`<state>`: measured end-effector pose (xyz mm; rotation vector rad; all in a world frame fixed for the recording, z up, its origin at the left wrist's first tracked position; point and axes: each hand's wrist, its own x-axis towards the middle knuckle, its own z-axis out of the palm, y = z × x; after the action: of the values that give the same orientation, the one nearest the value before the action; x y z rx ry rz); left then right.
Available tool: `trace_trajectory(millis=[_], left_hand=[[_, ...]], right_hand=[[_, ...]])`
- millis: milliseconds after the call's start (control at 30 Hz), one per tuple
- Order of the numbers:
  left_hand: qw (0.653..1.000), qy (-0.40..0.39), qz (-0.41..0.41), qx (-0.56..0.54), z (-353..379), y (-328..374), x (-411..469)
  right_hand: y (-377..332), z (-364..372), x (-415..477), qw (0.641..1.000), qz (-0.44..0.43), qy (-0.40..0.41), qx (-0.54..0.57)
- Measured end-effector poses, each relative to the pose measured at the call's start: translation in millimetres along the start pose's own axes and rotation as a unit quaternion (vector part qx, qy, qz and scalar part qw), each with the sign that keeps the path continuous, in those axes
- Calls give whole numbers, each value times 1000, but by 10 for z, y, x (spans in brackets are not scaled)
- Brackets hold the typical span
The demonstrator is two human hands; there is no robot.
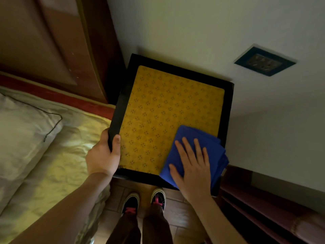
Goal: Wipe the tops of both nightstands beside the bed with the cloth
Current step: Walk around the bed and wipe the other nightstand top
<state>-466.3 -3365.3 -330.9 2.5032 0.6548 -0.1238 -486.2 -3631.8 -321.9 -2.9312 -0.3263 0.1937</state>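
A nightstand [163,110] with a black frame and a yellow patterned top stands against the white wall, right of the bed. A folded blue cloth [197,138] lies on its near right corner. My right hand [191,164] presses flat on the cloth with straight, spread fingers. My left hand [103,154] grips the nightstand's near left edge, thumb on top of the black frame and fingers hidden underneath. Only this one nightstand is in view.
The bed [52,155] with a yellowish sheet and a white pillow [22,124] lies to the left, its wooden headboard [52,41] behind. A dark wall socket [264,61] sits on the wall. A dark wooden piece of furniture [263,208] stands at the right. My shoes [144,201] rest on the brown tiled floor.
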Motion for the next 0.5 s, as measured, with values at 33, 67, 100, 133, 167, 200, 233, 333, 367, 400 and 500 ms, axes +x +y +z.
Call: trace_trajectory(millis=[33, 67, 100, 133, 167, 200, 233, 333, 367, 400, 500], left_hand=[[1000, 0, 2, -3, -5, 6, 2], [1000, 1, 4, -4, -7, 5, 4], [1000, 4, 4, -2, -5, -4, 7], [1000, 6, 4, 0, 0, -16, 14], [1000, 8, 5, 1, 10, -24, 14], [1000, 8, 6, 1, 21, -30, 12], [1000, 9, 5, 0, 25, -33, 12], [1000, 13, 4, 0, 27, -32, 6], [1000, 13, 2, 4, 28, -30, 6], [1000, 11, -1, 7, 25, -27, 8], [1000, 5, -6, 5, 7, 0, 5]], right_hand=[[50, 18, -63, 1000, -18, -3, 2], [106, 8, -34, 1000, -28, -5, 6], [159, -15, 63, 1000, -29, -3, 6], [209, -41, 209, 1000, -20, 2, 2], [268, -75, 388, 1000, -3, 11, 0], [337, -119, 589, 1000, 19, 18, 0], [402, -166, 812, 999, 38, 25, -1], [525, -281, 1498, 996, 83, 34, -1], [510, -303, 1676, 994, 100, 34, 0], [460, -304, 1786, 992, 118, 36, 2], [128, -218, 1567, 994, 100, 34, 8]])
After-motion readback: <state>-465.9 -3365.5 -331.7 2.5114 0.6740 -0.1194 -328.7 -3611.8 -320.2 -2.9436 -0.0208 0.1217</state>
